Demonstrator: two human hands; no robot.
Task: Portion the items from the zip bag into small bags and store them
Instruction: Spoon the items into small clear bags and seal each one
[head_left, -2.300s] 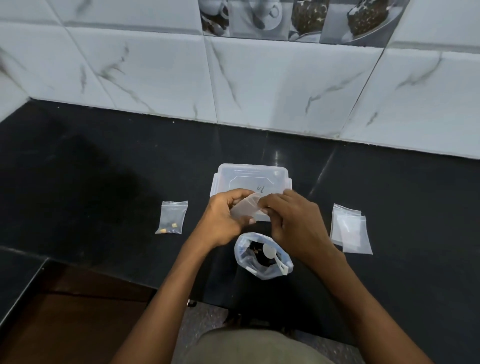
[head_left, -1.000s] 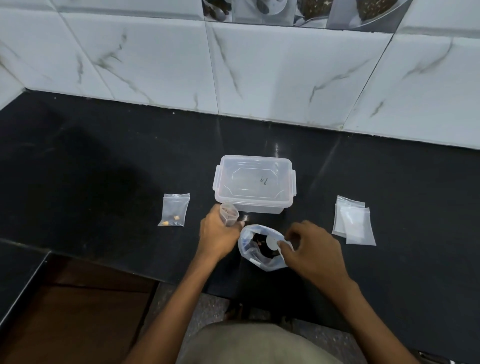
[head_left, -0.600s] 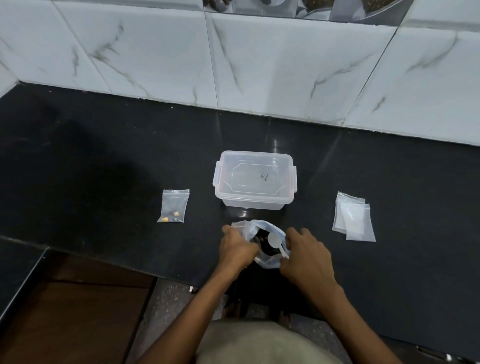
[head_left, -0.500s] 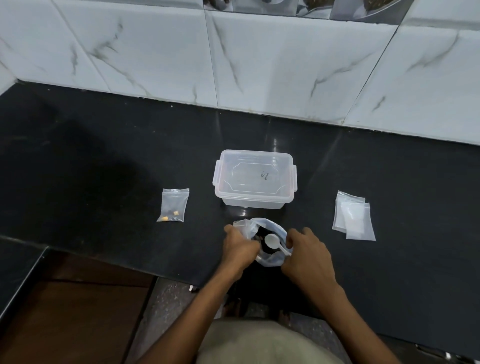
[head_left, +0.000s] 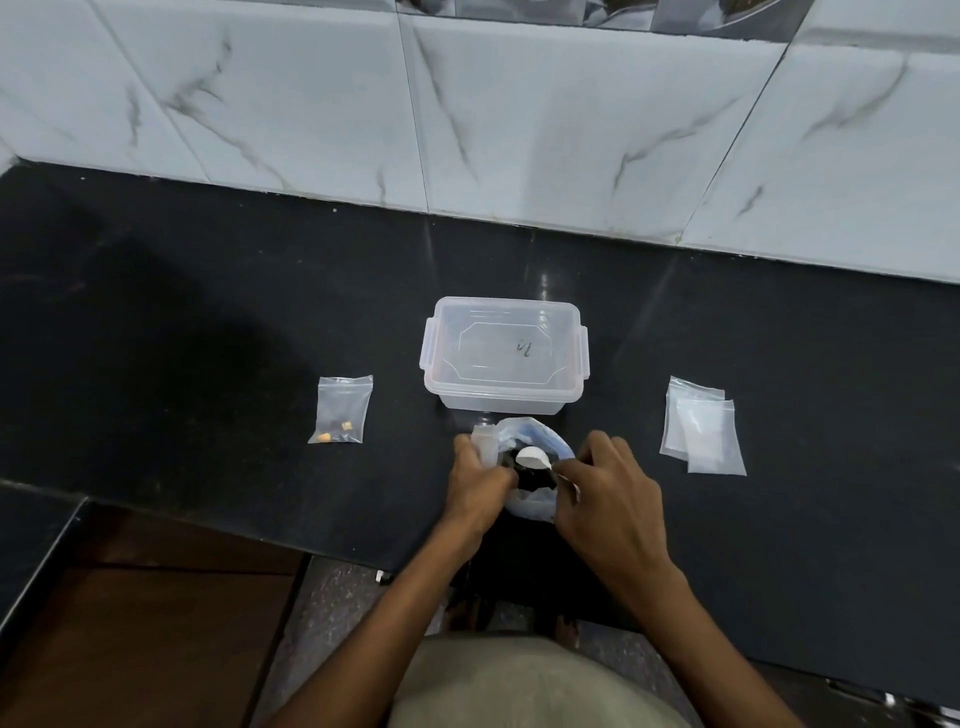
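An open zip bag (head_left: 535, 441) with dark contents stands near the counter's front edge. A white spoon (head_left: 531, 458) sits in its mouth, and my right hand (head_left: 605, 488) pinches the spoon's handle. My left hand (head_left: 475, 480) holds a small clear bag (head_left: 483, 439) at the zip bag's left rim. A filled small bag (head_left: 341, 410) with a few yellow and dark bits lies to the left. A stack of empty small bags (head_left: 698, 428) lies to the right.
A clear plastic box (head_left: 504, 353) with a closed lid stands just behind the zip bag. The black counter (head_left: 208, 322) ends at a white tiled wall (head_left: 467, 114). The counter's front edge runs under my forearms.
My left hand brought the small bag down from in front of the box to the zip bag's left rim. My right hand moved onto the spoon and took its handle.
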